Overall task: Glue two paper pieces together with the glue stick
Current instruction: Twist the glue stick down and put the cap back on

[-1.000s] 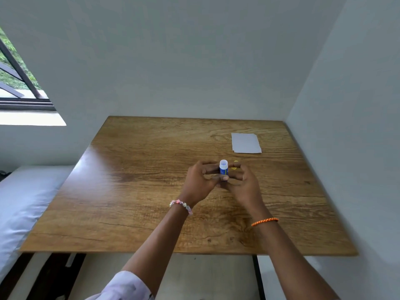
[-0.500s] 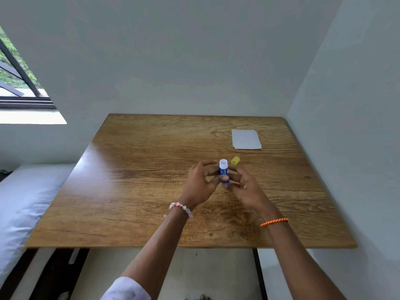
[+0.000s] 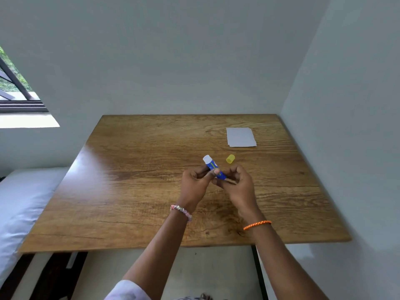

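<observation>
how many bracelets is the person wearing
2: a beaded bracelet on the left wrist, an orange bracelet on the right wrist. None seems hidden.

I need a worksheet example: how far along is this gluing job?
Done: the yellow cap is off and lies on the table. In hand: the left hand and right hand hold the tilted glue stick above the table, the right at its base. Left: the white paper lies untouched near the far right corner, with no glue applied or pieces joined.
</observation>
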